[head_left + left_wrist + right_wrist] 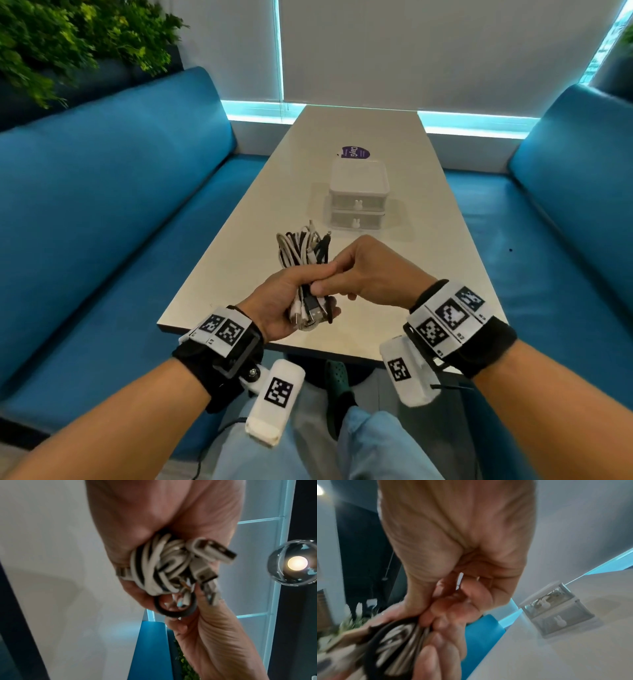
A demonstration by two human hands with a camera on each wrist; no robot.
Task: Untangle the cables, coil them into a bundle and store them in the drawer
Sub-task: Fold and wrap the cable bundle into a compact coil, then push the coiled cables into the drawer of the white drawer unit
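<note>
A bundle of black and white cables [301,250] is folded into long loops, with USB plugs [212,550] sticking out of its near end. My left hand [291,291] grips the bundle round its middle, above the table's near edge. My right hand [330,278] meets it from the right and pinches a black loop [175,609] at the bundle's near end. In the right wrist view the cables [397,635] are blurred. The white two-drawer box [358,198] stands further back on the table with both drawers closed; it also shows in the right wrist view as the drawer box [556,609].
The long white table [394,274] runs away from me between two blue benches [120,222]. A purple label [355,153] lies behind the drawer box. A plant [68,41] stands at the back left. My knees are under the near table edge.
</note>
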